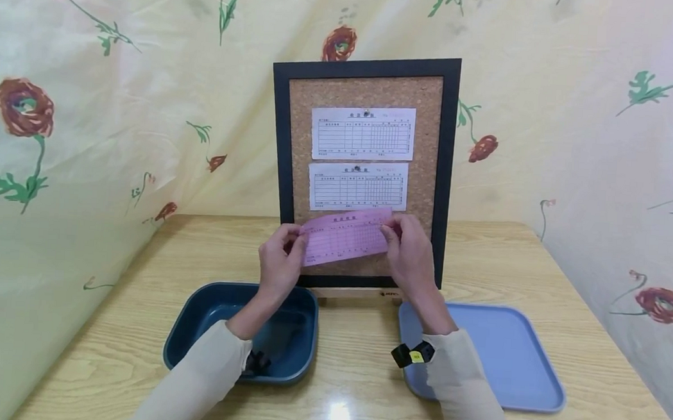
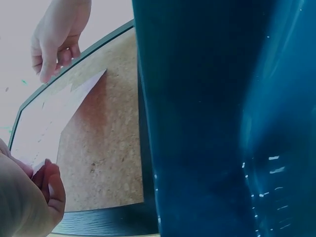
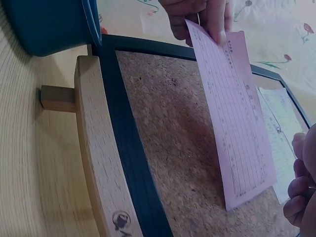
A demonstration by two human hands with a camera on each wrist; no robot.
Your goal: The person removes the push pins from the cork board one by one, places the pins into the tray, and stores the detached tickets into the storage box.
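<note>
My left hand (image 1: 281, 258) pinches the left end of a pink receipt slip (image 1: 343, 239), a printed form with ruled lines. The slip is held tilted in front of the lower corkboard (image 1: 427, 145), its upper edge over the bottom of the lower white slip (image 1: 358, 185). At the slip's right end is my right hand (image 1: 409, 253), fingers curled and thumb toward the paper. In the right wrist view a small gap shows between these fingers (image 3: 296, 190) and the pink slip (image 3: 237, 123); whether they pinch something small is hidden. Another white slip (image 1: 364, 133) is pinned above.
The black-framed board leans on a wooden stand (image 3: 94, 148). A dark blue bin (image 1: 311, 337) with small black items (image 1: 256, 362) stands at left, beneath my left forearm. A light blue tray (image 1: 495, 354) lies at right, partly under my right arm. Flowered cloth (image 1: 217, 87) hangs behind.
</note>
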